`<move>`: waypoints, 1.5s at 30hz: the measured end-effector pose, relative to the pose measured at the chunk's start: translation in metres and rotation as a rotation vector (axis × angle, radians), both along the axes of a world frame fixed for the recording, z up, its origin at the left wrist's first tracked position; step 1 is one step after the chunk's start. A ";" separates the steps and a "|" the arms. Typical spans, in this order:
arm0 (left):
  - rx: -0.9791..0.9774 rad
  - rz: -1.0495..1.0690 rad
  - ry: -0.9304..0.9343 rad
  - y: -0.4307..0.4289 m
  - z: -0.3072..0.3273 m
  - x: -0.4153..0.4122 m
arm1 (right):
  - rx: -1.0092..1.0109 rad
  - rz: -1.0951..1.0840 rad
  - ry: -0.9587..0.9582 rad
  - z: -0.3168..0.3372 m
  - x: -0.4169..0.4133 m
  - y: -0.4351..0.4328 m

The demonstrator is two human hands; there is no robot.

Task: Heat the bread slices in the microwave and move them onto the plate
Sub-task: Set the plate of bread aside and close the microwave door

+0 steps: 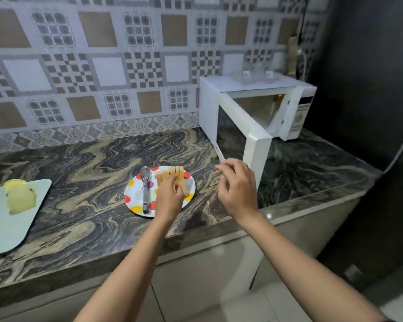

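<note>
Bread slices, several bunched together and standing on edge, sit in my left hand. Its fingers curl round the lower end of the bunch and pinch it from both sides. I cannot tell whether the slices touch the plate or hang just above it. The plate is white with coloured dots and lies directly under these fingers on the counter. A metal utensil rests lengthwise on the plate, just left of the gripping fingers.

My right hand hovers to the right of the bread, apart from it. Its fingers are loosely bent and slightly spread, and I see nothing held between them. Just beyond those fingertips is the lower corner of the microwave door, which stands swung open toward me. The white microwave sits behind it at the back of the counter, with its lit cavity showing. Two small clear glasses stand on top of it, blurred.

Well to the left of both hands, a pale blue tray lies at the counter's edge. It carries a yellow container that is too blurred for me to make out further.
</note>
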State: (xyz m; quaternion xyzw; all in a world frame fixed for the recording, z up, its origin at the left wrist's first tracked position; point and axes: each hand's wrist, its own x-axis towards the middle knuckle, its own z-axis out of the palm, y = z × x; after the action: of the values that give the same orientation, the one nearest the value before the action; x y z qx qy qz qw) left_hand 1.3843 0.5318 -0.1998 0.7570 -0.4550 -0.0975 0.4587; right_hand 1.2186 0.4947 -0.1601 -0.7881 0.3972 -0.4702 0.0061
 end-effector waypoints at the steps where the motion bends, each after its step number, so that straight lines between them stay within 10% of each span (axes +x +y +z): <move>1: -0.043 -0.019 0.018 -0.010 0.011 -0.009 | -0.046 -0.027 -0.049 0.015 -0.006 -0.003; 14: -0.274 -0.335 0.020 -0.160 0.105 -0.072 | -0.043 -0.293 0.382 0.061 -0.036 -0.080; 25: -0.382 -0.517 -0.274 -0.285 0.087 -0.124 | -0.041 -0.437 0.351 0.051 -0.127 -0.178; 45: -0.506 0.065 -0.820 -0.482 0.070 -0.171 | -0.006 -0.042 0.099 0.042 -0.194 -0.492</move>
State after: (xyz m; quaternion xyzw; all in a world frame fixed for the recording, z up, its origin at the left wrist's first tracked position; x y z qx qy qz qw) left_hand 1.2134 0.0500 -0.1301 0.6115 -0.5839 0.3373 0.4140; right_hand 1.0247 0.0026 -0.1176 -0.8019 0.4119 -0.4321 -0.0258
